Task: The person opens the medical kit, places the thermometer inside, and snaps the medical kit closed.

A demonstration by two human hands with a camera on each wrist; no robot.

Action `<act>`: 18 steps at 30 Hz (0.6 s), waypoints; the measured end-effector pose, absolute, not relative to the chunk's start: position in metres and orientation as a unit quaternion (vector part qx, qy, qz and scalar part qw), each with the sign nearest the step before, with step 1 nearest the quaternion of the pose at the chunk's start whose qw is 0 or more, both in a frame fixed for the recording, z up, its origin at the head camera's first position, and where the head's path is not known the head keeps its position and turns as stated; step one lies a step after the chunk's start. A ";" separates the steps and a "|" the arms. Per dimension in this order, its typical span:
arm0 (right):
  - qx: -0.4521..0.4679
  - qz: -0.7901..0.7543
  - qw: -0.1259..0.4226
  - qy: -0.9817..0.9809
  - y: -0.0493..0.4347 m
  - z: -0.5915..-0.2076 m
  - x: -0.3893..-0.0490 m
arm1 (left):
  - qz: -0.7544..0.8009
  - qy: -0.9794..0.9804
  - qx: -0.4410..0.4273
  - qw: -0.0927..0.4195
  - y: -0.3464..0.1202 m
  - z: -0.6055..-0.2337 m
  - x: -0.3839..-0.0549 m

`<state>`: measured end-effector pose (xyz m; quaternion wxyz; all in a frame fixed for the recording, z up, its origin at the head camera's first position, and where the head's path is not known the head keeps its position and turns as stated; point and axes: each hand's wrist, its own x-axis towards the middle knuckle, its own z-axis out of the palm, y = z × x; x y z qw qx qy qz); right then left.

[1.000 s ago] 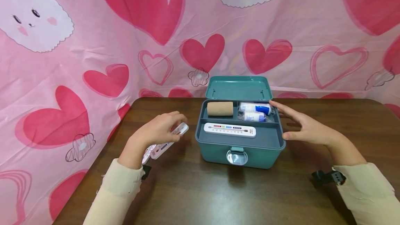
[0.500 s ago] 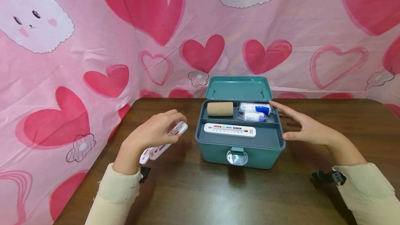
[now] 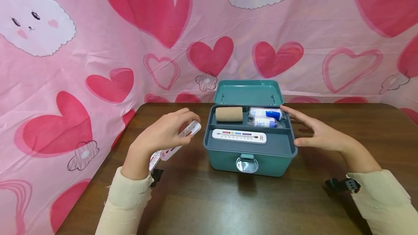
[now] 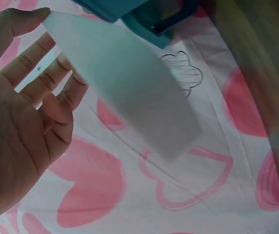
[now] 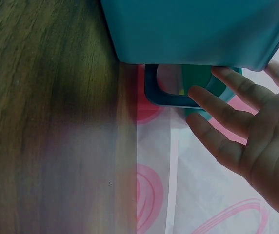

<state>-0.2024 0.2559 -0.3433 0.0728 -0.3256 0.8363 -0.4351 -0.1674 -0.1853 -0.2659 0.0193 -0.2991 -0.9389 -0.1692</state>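
Note:
In the head view my left hand (image 3: 160, 133) pinches a white thermometer (image 3: 192, 129) near its upper end, tilted, just left of the box. Its plain white back (image 4: 125, 83) faces the left wrist view, with the thumb at one edge. Partly hidden behind that wrist, a second thermometer (image 3: 154, 159) lies on the table. A teal first-aid box (image 3: 222, 159) stands with its lid raised. One more thermometer (image 3: 239, 136) lies in its front compartment. My right hand (image 3: 321, 133), fingers spread and fairly straight, touches the box's right side; the right wrist view shows the fingers (image 5: 222, 109) below the box wall.
A tan bandage roll (image 3: 229, 114) sits in the back left compartment. Two wrapped white rolls (image 3: 265, 114) fill the back right one. The box's clear latch (image 3: 247, 164) faces front. Behind the brown wooden table (image 3: 261, 206) hangs a pink heart-patterned cloth (image 3: 209, 28).
My left hand has shifted a little right and up, bringing the thermometer closer to the box. The right hand and the box have stayed in place.

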 end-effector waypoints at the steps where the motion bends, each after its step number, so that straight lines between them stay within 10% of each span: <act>1: -0.326 -0.435 0.073 0.836 0.256 -0.343 -0.202 | -0.173 -0.938 -0.300 0.021 -0.184 -0.265 -0.168; 18: -0.325 -0.438 0.076 0.835 0.255 -0.343 -0.202 | -0.218 -0.923 -0.312 0.065 -0.177 -0.257 -0.167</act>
